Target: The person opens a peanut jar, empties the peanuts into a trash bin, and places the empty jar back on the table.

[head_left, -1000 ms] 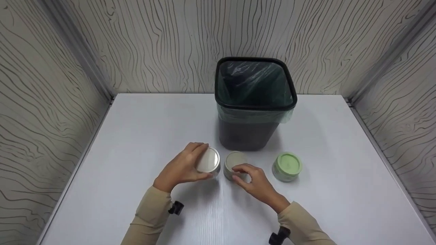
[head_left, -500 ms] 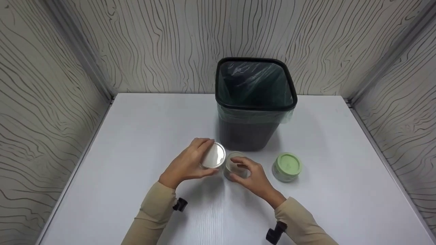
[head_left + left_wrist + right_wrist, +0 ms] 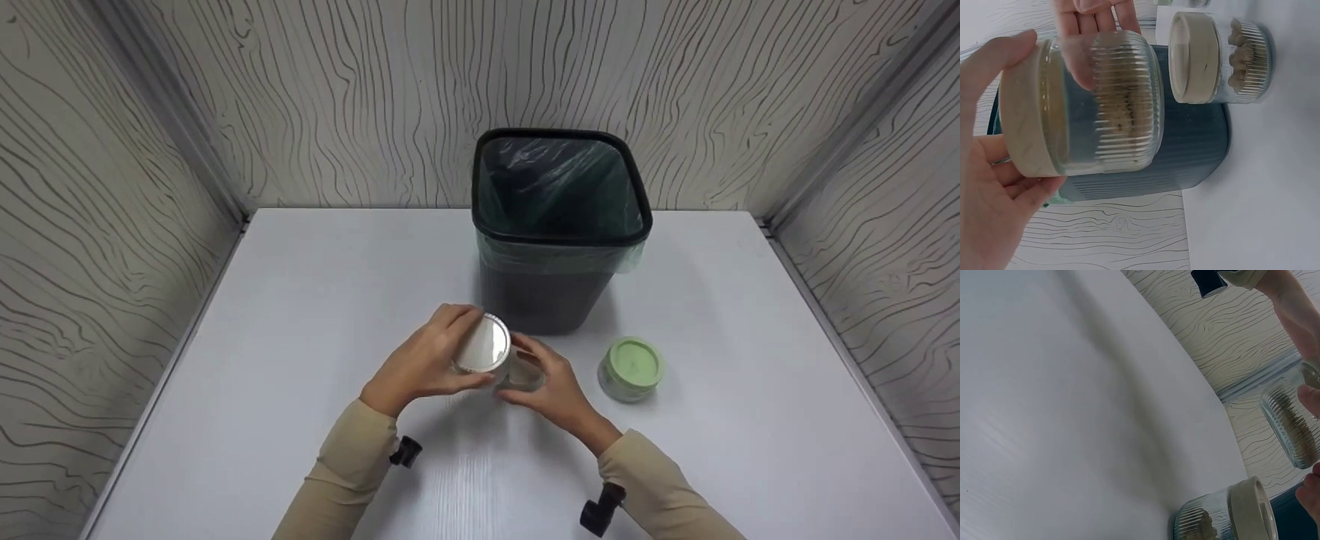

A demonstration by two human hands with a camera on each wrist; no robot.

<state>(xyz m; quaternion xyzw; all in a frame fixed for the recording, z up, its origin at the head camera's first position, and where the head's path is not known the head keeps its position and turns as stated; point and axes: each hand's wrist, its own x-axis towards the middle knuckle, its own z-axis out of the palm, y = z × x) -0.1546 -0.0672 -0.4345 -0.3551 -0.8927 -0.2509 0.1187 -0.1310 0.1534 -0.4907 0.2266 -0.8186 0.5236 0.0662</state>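
Note:
My left hand [image 3: 431,352] grips the pale lid of a ribbed glass jar [image 3: 1123,101], holding it tilted above the table. Brown, lumpy contents show through its glass. My right hand [image 3: 559,386] is at the jar's right side, fingers spread and slightly bent, thumb toward me. In the left wrist view some right fingers [image 3: 1109,19] show behind the glass; whether they touch it is unclear. A second beige-lidded jar [image 3: 1199,59] with brown lumps stands on the table, mostly hidden by my hands in the head view.
A dark bin [image 3: 540,296] lined with a greenish bag stands just beyond my hands. To the right is a green-lidded jar [image 3: 634,369]. The white table [image 3: 337,262] is enclosed by wood-patterned walls [image 3: 360,97].
My left hand has raised its jar and moved it right, toward my right hand. My right hand has shifted slightly, its fingers spreading at the jar's side.

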